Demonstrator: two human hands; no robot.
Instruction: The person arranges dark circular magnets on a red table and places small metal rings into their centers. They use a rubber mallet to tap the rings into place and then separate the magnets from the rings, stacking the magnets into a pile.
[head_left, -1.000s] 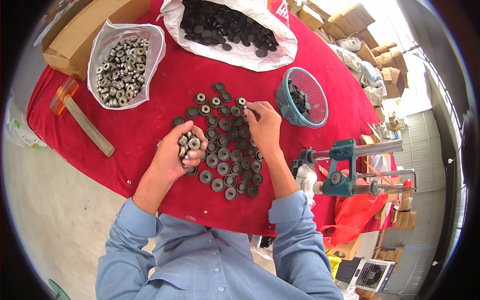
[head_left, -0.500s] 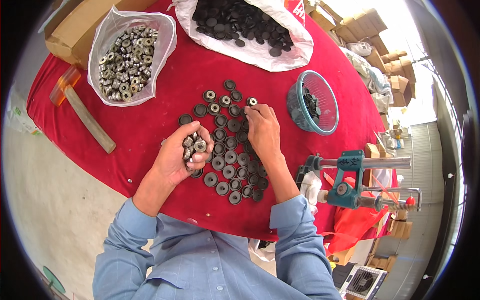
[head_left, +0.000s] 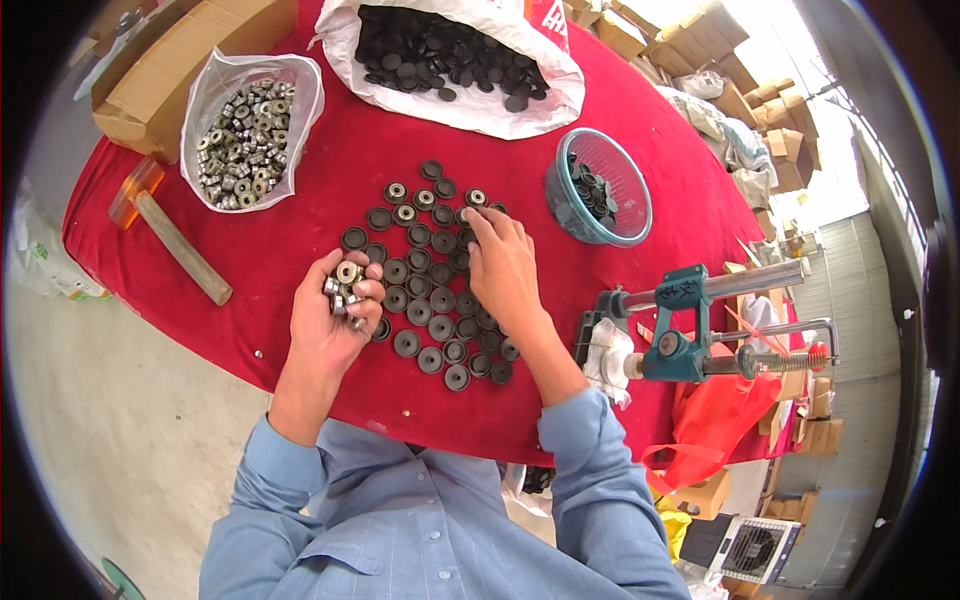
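My left hand [head_left: 330, 320] is closed around several small metal ball bearings [head_left: 348, 271], held palm up left of the black parts. Shallow round black plastic caps [head_left: 441, 299] lie hollow side up in a loose cluster on the red cloth. A few at the far side have a bearing seated in them, such as the bearing [head_left: 404, 213]. Over the cluster's right side reaches my right hand [head_left: 507, 270], thumb apart from the forefinger. The forefinger's tip touches a cap, with a small bright spot under it that may be a bearing. Some caps are hidden beneath this hand.
A clear bag of bearings [head_left: 245, 145] and a mallet [head_left: 180, 245] lie left. Behind is a white sack of black discs [head_left: 450, 60]. A teal basket [head_left: 640, 205] with black discs stands right, beyond a green hand press [head_left: 684, 325]. A cardboard box [head_left: 190, 70] sits far left.
My right hand's thumb and forefinger have come apart over nearly the same caps. My left hand still holds the bearings. The whole view has shifted slightly.
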